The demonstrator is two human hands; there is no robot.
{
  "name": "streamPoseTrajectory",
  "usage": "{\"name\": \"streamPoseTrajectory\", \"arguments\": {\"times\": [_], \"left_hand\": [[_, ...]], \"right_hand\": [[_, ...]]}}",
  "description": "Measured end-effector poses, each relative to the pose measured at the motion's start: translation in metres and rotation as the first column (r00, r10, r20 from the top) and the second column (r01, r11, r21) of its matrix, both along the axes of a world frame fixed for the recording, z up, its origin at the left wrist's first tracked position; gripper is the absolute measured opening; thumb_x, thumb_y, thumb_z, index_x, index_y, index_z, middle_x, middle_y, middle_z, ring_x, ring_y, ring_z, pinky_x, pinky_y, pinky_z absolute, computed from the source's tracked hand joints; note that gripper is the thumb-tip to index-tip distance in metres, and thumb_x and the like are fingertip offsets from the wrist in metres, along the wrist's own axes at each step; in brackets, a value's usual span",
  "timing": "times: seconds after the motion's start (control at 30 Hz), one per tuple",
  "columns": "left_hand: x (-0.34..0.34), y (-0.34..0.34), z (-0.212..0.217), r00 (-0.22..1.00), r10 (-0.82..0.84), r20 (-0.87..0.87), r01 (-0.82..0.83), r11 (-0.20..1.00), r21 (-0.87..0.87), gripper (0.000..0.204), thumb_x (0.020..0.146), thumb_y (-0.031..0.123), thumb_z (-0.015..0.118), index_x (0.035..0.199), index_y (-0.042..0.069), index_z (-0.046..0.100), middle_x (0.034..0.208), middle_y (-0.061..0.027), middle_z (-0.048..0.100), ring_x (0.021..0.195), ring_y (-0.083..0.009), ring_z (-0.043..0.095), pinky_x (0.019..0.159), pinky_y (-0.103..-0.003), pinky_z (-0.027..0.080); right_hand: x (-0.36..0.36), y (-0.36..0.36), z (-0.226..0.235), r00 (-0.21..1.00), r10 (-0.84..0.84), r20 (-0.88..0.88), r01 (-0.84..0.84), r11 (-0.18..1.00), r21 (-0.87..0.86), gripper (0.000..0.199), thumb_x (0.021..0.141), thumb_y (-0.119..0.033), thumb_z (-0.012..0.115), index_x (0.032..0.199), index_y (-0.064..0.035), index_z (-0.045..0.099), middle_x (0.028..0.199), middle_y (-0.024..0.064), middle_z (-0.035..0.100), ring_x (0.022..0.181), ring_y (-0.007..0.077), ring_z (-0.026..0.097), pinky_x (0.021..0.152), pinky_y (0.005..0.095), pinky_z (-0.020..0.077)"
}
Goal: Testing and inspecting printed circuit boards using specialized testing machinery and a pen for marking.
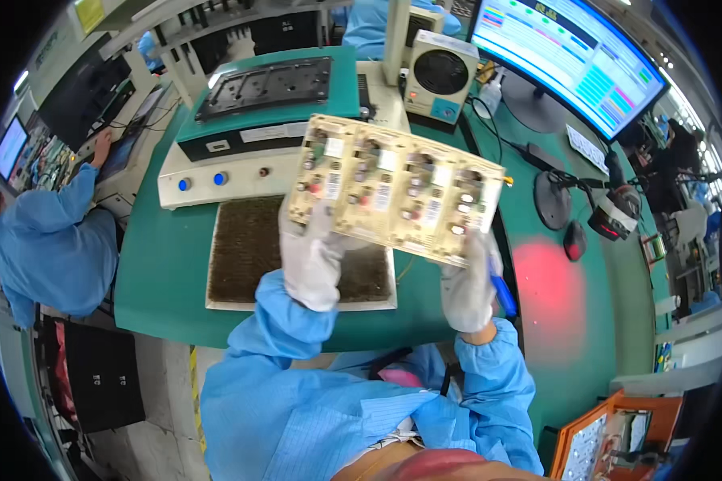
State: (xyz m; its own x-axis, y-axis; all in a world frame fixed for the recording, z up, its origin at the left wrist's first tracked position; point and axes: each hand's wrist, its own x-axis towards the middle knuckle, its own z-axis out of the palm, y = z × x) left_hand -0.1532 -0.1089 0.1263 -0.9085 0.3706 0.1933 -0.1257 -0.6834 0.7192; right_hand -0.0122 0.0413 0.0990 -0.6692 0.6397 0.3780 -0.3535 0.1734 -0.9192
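Note:
A cream circuit board panel (395,192) is held up in front of me, tilted, its right end lower than its left. It carries several repeated sections with small components and white labels. My left hand (313,260), in a white glove, is closed on the panel's lower left edge. Gripping the lower right corner is my right hand (470,289), also gloved. A slim blue tool (502,293) sticks out beside that hand; its kind and how it is held are unclear. Beneath the panel lies a brown bristle-like pad (245,256) in a white frame, partly hidden by my left hand.
Behind the panel stands a cream machine (192,172) with blue knobs and a black plate fixture (265,86) on top. A small fan unit (440,76), monitor (569,56), scanner on a stand (616,212) and black mouse (574,240) occupy the right. A co-worker (56,248) sits at left.

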Motion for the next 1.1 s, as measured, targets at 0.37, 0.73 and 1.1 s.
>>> {"name": "streamPoseTrajectory", "arguments": {"times": [0.37,0.73,1.1], "left_hand": [[-0.324,-0.087,0.005,0.942,0.151,-0.301,-0.244,0.922,-0.301,0.039,0.092,0.011,0.057,0.125,-0.006,0.045,0.125,-0.0217,0.055,0.112,-0.0383,0.058,0.088,-0.049,0.055],[-0.347,-0.022,0.049,0.96,0.211,-0.182,-0.272,0.85,-0.452,0.035,0.1,0.017,0.036,0.122,-0.008,0.05,0.114,-0.0247,0.061,0.102,-0.0411,0.064,0.089,-0.041,0.054],[-0.377,-0.042,0.028,0.557,-0.124,-0.821,-0.82,-0.239,-0.52,0.073,0.085,0.059,0.055,0.136,0.006,0.049,0.117,-0.0248,0.063,0.111,-0.0404,0.058,0.092,-0.044,0.046]], "right_hand": [[-0.005,-0.045,-0.046,0.993,-0.064,0.102,-0.057,0.495,0.867,0.04,0.082,-0.006,0.067,0.12,-0.0051,0.054,0.117,0.0203,0.062,0.113,0.0379,0.059,0.106,0.056,0.037],[0.014,-0.043,-0.091,0.953,-0.286,0.099,0.026,0.402,0.915,0.034,0.074,-0.006,0.069,0.105,-0.0126,0.057,0.108,0.0108,0.065,0.107,0.0304,0.062,0.104,0.0565,0.0397],[0.011,-0.037,-0.087,0.967,-0.219,0.133,-0.034,0.404,0.914,0.038,0.069,-0.005,0.068,0.105,-0.0118,0.058,0.107,0.0124,0.064,0.107,0.0316,0.062,0.101,0.0565,0.0429]]}}
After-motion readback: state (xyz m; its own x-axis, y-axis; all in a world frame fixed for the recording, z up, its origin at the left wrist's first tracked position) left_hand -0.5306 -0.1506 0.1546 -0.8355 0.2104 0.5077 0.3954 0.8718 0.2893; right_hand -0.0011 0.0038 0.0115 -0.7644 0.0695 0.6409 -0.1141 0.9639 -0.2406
